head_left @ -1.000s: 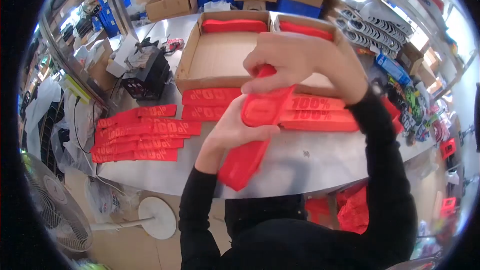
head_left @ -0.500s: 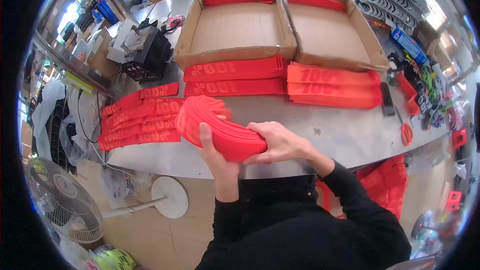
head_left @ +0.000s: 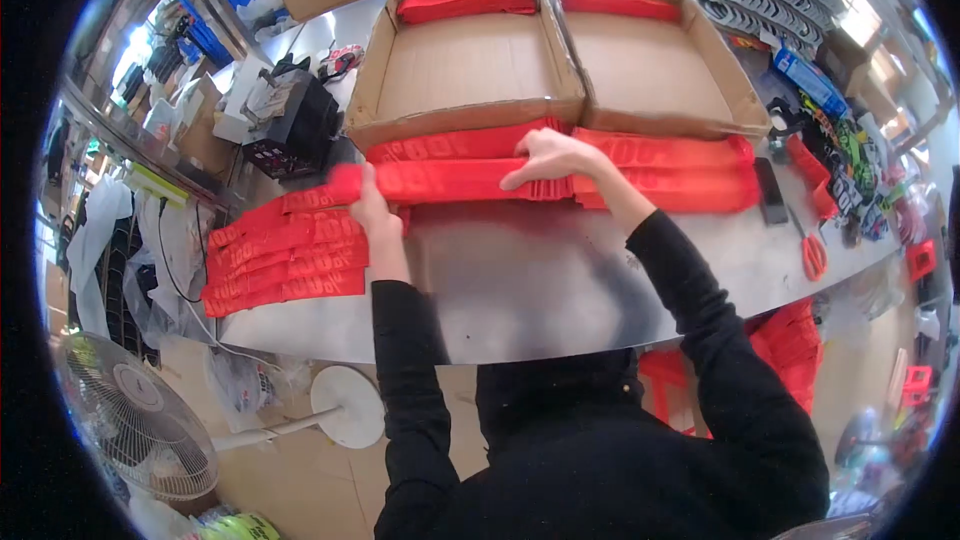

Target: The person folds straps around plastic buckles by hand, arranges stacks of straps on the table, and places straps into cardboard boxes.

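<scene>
A flat bundle of red straps (head_left: 450, 181) printed with "100%" stretches between my two hands, over the row of strap stacks in front of the boxes. My left hand (head_left: 376, 218) is wrapped round the bundle's left end. At the right end, my right hand (head_left: 556, 157) grips it with thumb and fingers on opposite edges. Another red strap stack (head_left: 440, 143) lies just behind it. To the right, touching or nearly so, are brighter orange-red stacks (head_left: 670, 175). Several overlapping strap bundles (head_left: 285, 255) lie at the left of the table.
Two open cardboard boxes (head_left: 470, 115) stand behind, each with red straps at its far end. A black machine (head_left: 292, 125) is at the left. A dark phone-like slab (head_left: 771, 190) and red-handled scissors (head_left: 813, 255) lie right on the metal table (head_left: 520, 290). A fan (head_left: 140, 415) stands below left.
The strap bundle, bent in my hands near the table's front, is now laid out straight and farther back by the boxes. Both hands have moved forward and farther apart.
</scene>
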A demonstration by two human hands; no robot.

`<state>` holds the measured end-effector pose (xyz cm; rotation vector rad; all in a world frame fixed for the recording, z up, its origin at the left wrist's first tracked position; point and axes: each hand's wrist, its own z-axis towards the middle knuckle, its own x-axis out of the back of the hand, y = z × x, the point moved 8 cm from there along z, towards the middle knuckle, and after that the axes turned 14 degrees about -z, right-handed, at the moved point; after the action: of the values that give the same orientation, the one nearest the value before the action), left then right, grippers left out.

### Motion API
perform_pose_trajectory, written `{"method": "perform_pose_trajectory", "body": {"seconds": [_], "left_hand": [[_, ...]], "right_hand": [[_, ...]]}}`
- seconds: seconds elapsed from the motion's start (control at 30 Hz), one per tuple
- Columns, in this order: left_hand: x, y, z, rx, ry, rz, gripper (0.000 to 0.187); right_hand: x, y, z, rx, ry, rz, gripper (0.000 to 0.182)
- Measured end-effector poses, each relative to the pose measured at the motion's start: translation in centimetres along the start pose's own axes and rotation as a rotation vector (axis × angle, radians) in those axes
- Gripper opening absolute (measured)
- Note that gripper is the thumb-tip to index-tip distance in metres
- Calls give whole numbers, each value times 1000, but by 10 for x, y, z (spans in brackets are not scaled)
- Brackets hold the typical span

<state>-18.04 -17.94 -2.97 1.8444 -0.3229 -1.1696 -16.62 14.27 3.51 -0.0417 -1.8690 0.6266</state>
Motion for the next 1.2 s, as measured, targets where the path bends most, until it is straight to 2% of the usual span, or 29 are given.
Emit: {"method": "perform_pose_trajectory", "body": {"seconds": [0.07,0.1,0.2,0.23,0.27,0.33,0.37,0.4,0.47,0.5,0.53,0.6,0.63,0.73,0.9,1.03,1.07,1.13,1.2], "left_hand": [[11,-5,15,-238,50,234,70],[6,-4,15,-240,52,231,70],[12,6,-7,-336,249,319,79],[10,4,-9,-331,250,318,79],[4,13,-14,-450,255,407,82],[-6,29,-26,-686,271,588,86],[-7,33,-28,-680,279,588,86],[-18,47,-38,-846,243,742,87],[-44,63,-58,-1179,153,1048,89],[-44,67,-59,-1176,157,1051,89],[-58,58,-59,-1144,-98,1129,89],[-78,30,-70,-1037,-620,1248,90],[-79,32,-76,-1034,-621,1245,90],[-91,7,-92,-895,-843,1510,88],[-100,-12,-76,-937,-821,1537,91],[-113,-12,-73,-1057,-794,1461,90],[-114,-12,-72,-1043,-814,1465,89],[-115,-15,-69,-1011,-860,1474,87],[-117,-10,-78,-1023,-857,1466,84]], "right_hand": [[-13,11,5,-91,-3,-18,78],[-15,16,8,-138,-8,-30,80],[-11,15,5,-121,-22,-22,79],[-8,15,4,-111,-19,-21,78],[-6,14,4,-114,-20,-25,78],[7,9,-3,-77,196,-100,70],[14,2,-8,-55,301,-137,65],[10,-2,-11,-54,292,-138,65],[23,-13,-23,-94,467,-243,52],[30,-19,-28,-112,557,-296,46],[28,-23,-31,-109,555,-300,46],[29,-55,-49,169,753,-411,42],[27,-68,-59,309,849,-464,41],[-9,-50,-41,252,734,-540,45],[-11,-26,-21,140,657,-578,54],[7,-26,-19,185,714,-556,50],[11,-23,-25,181,719,-559,50],[37,-16,-62,256,890,-321,45],[62,10,-99,175,882,-307,44]]}}
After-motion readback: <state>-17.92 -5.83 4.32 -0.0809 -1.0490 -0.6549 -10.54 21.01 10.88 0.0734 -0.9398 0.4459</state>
